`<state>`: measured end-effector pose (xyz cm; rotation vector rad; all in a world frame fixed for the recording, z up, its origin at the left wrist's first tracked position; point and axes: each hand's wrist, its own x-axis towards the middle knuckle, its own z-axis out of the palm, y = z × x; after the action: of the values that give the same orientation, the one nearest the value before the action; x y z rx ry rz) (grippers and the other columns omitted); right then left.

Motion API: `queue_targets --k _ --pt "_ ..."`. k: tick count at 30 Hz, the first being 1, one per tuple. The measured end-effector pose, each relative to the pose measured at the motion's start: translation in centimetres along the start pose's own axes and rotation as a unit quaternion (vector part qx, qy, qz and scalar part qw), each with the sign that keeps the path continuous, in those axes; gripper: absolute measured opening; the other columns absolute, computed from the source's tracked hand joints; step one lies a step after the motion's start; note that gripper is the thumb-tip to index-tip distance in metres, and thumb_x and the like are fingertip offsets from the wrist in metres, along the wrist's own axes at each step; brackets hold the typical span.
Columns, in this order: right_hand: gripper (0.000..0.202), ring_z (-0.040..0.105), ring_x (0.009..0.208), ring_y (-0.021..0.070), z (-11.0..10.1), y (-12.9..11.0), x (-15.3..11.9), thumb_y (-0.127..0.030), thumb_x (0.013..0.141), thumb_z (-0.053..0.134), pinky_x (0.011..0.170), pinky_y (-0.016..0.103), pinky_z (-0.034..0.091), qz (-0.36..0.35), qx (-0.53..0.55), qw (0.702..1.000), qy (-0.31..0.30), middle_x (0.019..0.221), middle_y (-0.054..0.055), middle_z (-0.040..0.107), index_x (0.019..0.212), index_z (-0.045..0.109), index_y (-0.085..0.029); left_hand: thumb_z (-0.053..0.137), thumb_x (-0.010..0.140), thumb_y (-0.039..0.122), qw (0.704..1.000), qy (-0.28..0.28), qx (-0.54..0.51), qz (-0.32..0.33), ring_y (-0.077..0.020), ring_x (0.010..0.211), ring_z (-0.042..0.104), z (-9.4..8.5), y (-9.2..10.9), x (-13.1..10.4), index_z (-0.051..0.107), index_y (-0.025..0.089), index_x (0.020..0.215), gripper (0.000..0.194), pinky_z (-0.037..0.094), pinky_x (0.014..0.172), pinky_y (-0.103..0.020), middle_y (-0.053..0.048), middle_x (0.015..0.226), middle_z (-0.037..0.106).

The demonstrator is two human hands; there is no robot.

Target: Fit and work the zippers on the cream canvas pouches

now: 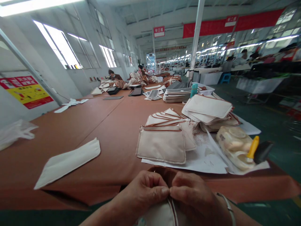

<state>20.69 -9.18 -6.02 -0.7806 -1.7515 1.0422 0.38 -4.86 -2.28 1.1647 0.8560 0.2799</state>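
Observation:
Close to my body, just off the near table edge, my left hand (147,188) and my right hand (192,191) meet with fingertips pinched together. Both grip the edge of a cream fabric panel (160,215) with brown edging, which hangs down below them. Much of that panel is hidden by the hands and the bottom of the picture. Just beyond lies a fanned stack of cream fabric pouches (162,144) with brown trim, partly on white paper (207,160). Another pile of cream panels (208,106) rises behind it to the right.
A glue-stained plastic container (232,141) with a yellow-handled tool (253,147) stands near the right table edge. One loose cream piece (70,160) lies left on the brown tabletop (110,135). A clear plastic bag (17,133) is far left. Other people work at the far end.

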Motion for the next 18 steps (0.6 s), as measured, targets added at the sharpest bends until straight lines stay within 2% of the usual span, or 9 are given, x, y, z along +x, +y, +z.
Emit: queue_targets --k 2,3,5,8,11,14,18 --pt "0.008 0.048 0.068 0.0174 0.1 -0.2 -0.3 -0.022 0.089 0.053 0.063 0.029 0.036 -0.047 -0.032 0.998 0.009 0.076 0.004 0.056 0.086 0.061 -0.022 0.072 0.072 0.058 0.998 -0.007 0.054 0.022 -0.0072 0.053 0.029 0.0 0.4 -0.3 0.06 0.012 0.074 0.048 0.02 0.048 -0.021 0.004 0.06 0.042" --pt "0.007 0.049 0.07 0.0173 0.2 -0.3 -0.4 -0.022 0.089 0.053 0.064 0.029 0.037 -0.045 -0.028 0.999 0.013 0.078 0.004 0.056 0.088 0.06 -0.021 0.07 0.075 0.056 0.996 -0.007 0.087 0.033 -0.0074 0.054 0.029 0.1 0.6 -0.4 0.06 0.012 0.076 0.046 0.02 0.048 -0.02 0.004 0.061 0.042" --pt "0.01 0.049 0.071 0.0163 0.1 -0.5 -0.6 -0.029 0.09 0.054 0.064 0.027 0.039 0.021 0.029 0.999 0.02 0.08 0.003 0.055 0.093 0.059 -0.021 0.065 0.082 0.051 0.988 -0.001 0.148 0.053 -0.0077 0.056 0.03 0.3 1.2 -0.7 0.061 0.012 0.077 0.04 0.021 0.048 -0.02 0.003 0.063 0.044" --pt "0.029 0.043 0.068 0.014 -0.4 -0.8 -0.2 -0.043 0.096 0.046 0.061 0.024 0.037 0.152 0.123 0.981 0.018 0.076 0.001 0.049 0.092 0.058 -0.017 0.06 0.086 0.043 0.974 0.008 0.21 0.08 -0.0083 0.058 0.032 0.6 1.9 -1.0 0.059 0.011 0.075 0.034 0.024 0.049 -0.02 0.003 0.065 0.044" --pt "0.043 0.036 0.063 0.011 -1.1 -1.2 0.6 -0.049 0.098 0.041 0.055 0.022 0.031 0.184 0.123 0.975 -0.033 0.07 -0.001 0.043 0.078 0.057 -0.014 0.058 0.087 0.039 0.965 0.007 0.241 0.101 -0.0087 0.058 0.034 0.6 2.4 -1.2 0.059 0.012 0.074 0.03 0.026 0.049 -0.02 0.002 0.065 0.045" --pt "0.043 0.033 0.061 0.0099 -1.4 -1.9 1.3 -0.05 0.094 0.05 0.051 0.021 0.027 0.164 0.11 0.977 -0.083 0.067 -0.002 0.04 0.071 0.054 -0.014 0.058 0.088 0.038 0.971 -0.016 0.206 0.116 -0.0084 0.058 0.036 0.4 2.3 -1.2 0.059 0.012 0.075 0.029 0.029 0.051 -0.019 0.001 0.067 0.049" --pt "0.042 0.038 0.065 0.0118 -0.7 -2.1 1.0 -0.05 0.092 0.052 0.057 0.023 0.031 0.096 0.142 0.983 -0.073 0.069 -0.001 0.043 0.068 0.049 -0.015 0.065 0.083 0.045 0.993 -0.058 0.041 0.099 -0.0074 0.054 0.035 0.5 1.4 -1.2 0.057 0.013 0.076 0.034 0.026 0.049 -0.02 0.001 0.066 0.05"
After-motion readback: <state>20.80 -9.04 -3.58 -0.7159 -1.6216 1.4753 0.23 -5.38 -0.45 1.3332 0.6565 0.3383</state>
